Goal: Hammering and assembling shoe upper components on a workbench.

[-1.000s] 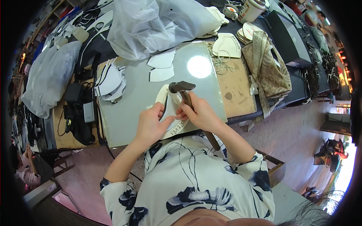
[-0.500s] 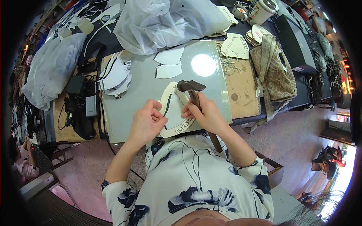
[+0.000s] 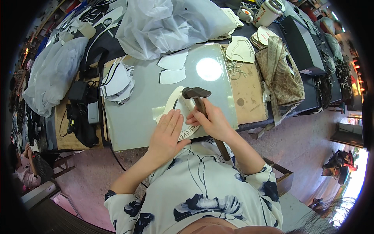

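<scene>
My left hand (image 3: 166,130) lies flat, fingers stretched together, over a cream curved pattern piece (image 3: 173,95) with lettering along its edge. A dark strip shows beside its fingertips, mostly covered by the hand. In my right hand (image 3: 213,121) is a hammer (image 3: 196,93), its head up and away from the board and its handle slanting toward my lap. The fingertips of this hand also rest at the right side of the pattern piece. Both hands work at the near edge of a grey glass-like board (image 3: 132,124).
Two white cut pieces (image 3: 173,76) lie beyond the pattern, and a fan of white pieces (image 3: 117,84) sits left. Cream patterns (image 3: 239,50), cord (image 3: 235,70) and a patterned bag (image 3: 282,74) are on the right. Plastic bags (image 3: 156,27), a cup (image 3: 268,13) and a dark box (image 3: 303,45) stand farther back.
My left hand has gone from curled fingers at the pattern's left edge to lying flat on top of it, farther right. My right hand keeps the hammer in nearly the same place.
</scene>
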{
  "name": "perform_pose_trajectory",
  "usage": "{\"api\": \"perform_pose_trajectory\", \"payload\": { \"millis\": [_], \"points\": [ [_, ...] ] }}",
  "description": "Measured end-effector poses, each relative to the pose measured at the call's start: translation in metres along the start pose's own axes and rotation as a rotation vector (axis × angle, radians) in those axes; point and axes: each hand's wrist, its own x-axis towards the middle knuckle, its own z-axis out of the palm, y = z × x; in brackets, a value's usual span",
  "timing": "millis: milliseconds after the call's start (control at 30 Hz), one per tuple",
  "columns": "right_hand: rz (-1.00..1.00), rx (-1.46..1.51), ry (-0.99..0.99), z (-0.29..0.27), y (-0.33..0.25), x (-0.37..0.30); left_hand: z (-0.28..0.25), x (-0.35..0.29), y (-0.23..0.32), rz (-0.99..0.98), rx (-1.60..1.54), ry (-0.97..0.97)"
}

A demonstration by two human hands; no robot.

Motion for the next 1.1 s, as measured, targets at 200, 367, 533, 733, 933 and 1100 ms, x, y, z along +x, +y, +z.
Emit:
{"api": "perform_pose_trajectory", "payload": {
  "millis": [200,367,533,733,933,1100],
  "points": [
    [0.02,0.051,0.062,-0.025,-0.009,-0.008,-0.005,0.003,-0.018,0.112,-0.007,-0.094],
    [0.011,-0.372,0.149,-0.05,-0.016,-0.005,-0.006,0.018,-0.027,0.137,-0.021,-0.115],
    [-0.035,-0.628,0.107,-0.049,-0.029,-0.004,-0.009,0.027,-0.03,0.168,-0.037,-0.1],
    [-0.035,-0.708,0.038,-0.045,-0.031,0.003,-0.01,0.029,-0.031,0.088,0.01,-0.13],
    [-0.164,-0.855,0.066,-0.043,-0.032,0.008,-0.017,0.037,-0.048,0.133,-0.014,-0.184],
    [-0.174,-0.922,0.061,-0.03,-0.048,-0.009,-0.006,0.026,-0.058,0.022,-0.202,0.178]
  ]
}}
